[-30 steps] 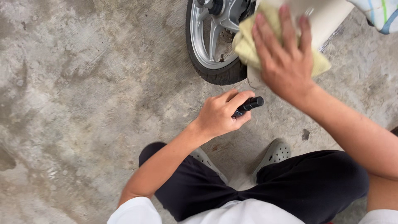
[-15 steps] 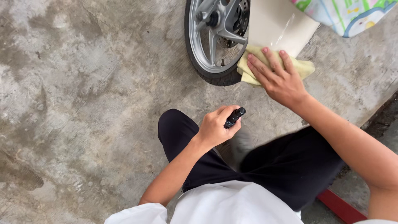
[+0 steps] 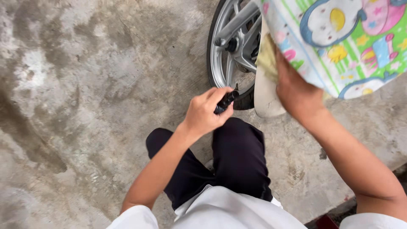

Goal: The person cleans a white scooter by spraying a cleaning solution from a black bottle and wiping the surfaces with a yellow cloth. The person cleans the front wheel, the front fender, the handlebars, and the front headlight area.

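Left hand: our left hand [image 3: 206, 113] is curled tight around a small black bottle [image 3: 225, 101], fingers wrapped over it and the thumb alongside, so only the dark tip pokes out toward the wheel.
Black bottle: it sits in that fist just in front of the tyre, above our dark trouser knee [image 3: 237, 144], angled up and to the right.
Right hand: our right hand [image 3: 296, 91] is laid flat against a yellow cloth [image 3: 268, 59], palm pressing it onto the cream panel; the fingertips slip out of sight under the printed fabric, so we cannot tell how far they spread.
Yellow cloth: bunched between our right palm and the cream fender [image 3: 267, 97], only its left part showing beside the spokes.
Cream fender: a pale curved panel with grey scuffs, its lower end near the floor, right beside the tyre.
Wheel: a silver spoked rim [image 3: 231, 42] in a black tyre [image 3: 245, 101], standing on the floor at the top middle of the view.
Printed fabric: a bright cartoon-patterned sheet [image 3: 352, 38] hangs over the top right corner and covers part of our right hand.
Floor: blotchy grey concrete [image 3: 93, 93], darker damp-looking patches to the left.
Us: crouched, white shirt [image 3: 229, 212] at the bottom edge, both forearms reaching forward.
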